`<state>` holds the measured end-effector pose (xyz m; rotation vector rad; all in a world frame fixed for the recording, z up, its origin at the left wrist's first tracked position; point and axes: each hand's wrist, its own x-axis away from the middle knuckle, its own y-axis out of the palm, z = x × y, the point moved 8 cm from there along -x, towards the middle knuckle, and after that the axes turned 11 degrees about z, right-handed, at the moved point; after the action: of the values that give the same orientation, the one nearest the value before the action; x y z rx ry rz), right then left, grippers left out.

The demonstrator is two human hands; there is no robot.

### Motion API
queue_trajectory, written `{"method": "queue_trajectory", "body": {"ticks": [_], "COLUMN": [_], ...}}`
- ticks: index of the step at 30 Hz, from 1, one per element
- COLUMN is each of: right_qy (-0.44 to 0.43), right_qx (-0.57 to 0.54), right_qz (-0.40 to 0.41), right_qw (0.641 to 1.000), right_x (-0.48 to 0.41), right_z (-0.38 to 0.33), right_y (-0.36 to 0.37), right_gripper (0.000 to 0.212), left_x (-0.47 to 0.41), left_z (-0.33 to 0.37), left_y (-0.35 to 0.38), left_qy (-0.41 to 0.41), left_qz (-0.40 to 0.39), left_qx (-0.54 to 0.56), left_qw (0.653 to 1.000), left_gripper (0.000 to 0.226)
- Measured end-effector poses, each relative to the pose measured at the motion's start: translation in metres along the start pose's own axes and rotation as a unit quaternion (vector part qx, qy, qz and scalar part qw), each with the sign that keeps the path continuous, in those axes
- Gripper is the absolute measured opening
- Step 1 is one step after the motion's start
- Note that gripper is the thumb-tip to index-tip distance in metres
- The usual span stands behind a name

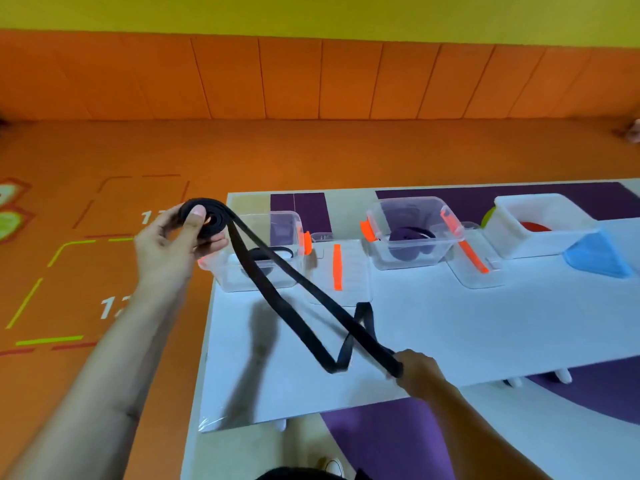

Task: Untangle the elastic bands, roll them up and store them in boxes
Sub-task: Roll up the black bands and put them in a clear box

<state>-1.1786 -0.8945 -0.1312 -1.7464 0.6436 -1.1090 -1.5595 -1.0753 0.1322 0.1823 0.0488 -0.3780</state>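
Partly rolled, the black elastic band [294,289] is held in the air over the left end of the white table [450,323]. Its flat coil [207,218] is gripped by the left hand [166,244] just beyond the far left corner, with the thumb pressed on the coil's face and the fingers curled behind it. Two loose strands are stretched from the coil down across the table to the right hand [415,368], which is clenched round them near the near edge; beside that hand a twisted loop of the band is seen hanging. Along the far edge three boxes are set in a row. A clear box [263,271] at the far left corner, with orange latches, holds a rolled black band [273,252], and its clear lid [353,271], marked with an orange strip [337,268], lies just beside it. A second clear box [412,258] holds a rolled purple band [408,237], with a second lid [478,271] next to it. A white box [540,244] further right holds something red [535,226], and a blue wedge-shaped piece [595,258] rests against it. No brand or label can be read on the boxes. On the orange floor [311,154] white numerals [110,306] beginning with 1 are painted inside dashed outlines; the rest is hidden by the left arm.
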Motion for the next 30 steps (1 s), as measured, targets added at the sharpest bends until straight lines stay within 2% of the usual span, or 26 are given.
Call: {"method": "queue_trajectory", "body": {"ticks": [4,6,8,11,14,19,21,23,27,28,30], "right_qy": [0.092,0.156,0.212,0.247,0.237,0.254,0.284,0.32,0.298,0.288,0.272], "right_qx": [-0.094,-0.189,-0.26,-0.25,-0.214,-0.176,-0.204,-0.258,-0.344,-0.346,-0.321], "right_qz": [0.099,0.177,0.262,0.336,0.359,0.337,0.35,0.37,0.458,0.476,0.489], "right_qw": [0.986,0.953,0.905,0.874,0.877,0.889,0.869,0.833,0.764,0.756,0.764], "right_x": [0.009,0.015,0.021,0.027,0.023,0.019,0.022,0.027,0.03,0.031,0.029], "right_z": [0.028,0.041,0.053,0.062,0.068,0.07,0.072,0.074,0.07,0.068,0.064], "right_y": [-0.002,-0.018,-0.039,-0.07,-0.087,-0.082,-0.079,-0.082,-0.129,-0.144,-0.164], "right_gripper": [0.013,0.011,0.012,0.013,0.016,0.021,0.022,0.024,0.037,0.039,0.039], "left_x": [0.004,0.005,0.007,0.012,0.017,0.033,0.035,0.034,0.026,0.025,0.024], "left_z": [0.004,0.004,0.008,0.013,0.019,0.035,0.047,0.059,0.074,0.076,0.079], "left_y": [0.005,0.004,0.005,0.01,0.017,0.031,0.032,0.031,0.03,0.031,0.034], "left_qy": [0.0,-0.005,-0.004,0.006,0.008,0.041,0.052,0.05,0.018,0.02,0.034], "left_qz": [0.036,0.05,0.051,0.042,0.018,-0.066,-0.072,-0.066,-0.056,-0.059,-0.061], "left_qx": [0.006,0.004,0.005,0.01,0.005,-0.011,0.007,0.031,0.099,0.102,0.091], "left_qw": [0.999,0.999,0.999,0.999,1.0,0.997,0.996,0.996,0.993,0.993,0.993], "left_gripper": [0.037,0.039,0.04,0.041,0.038,0.021,0.018,0.02,0.021,0.021,0.024]}}
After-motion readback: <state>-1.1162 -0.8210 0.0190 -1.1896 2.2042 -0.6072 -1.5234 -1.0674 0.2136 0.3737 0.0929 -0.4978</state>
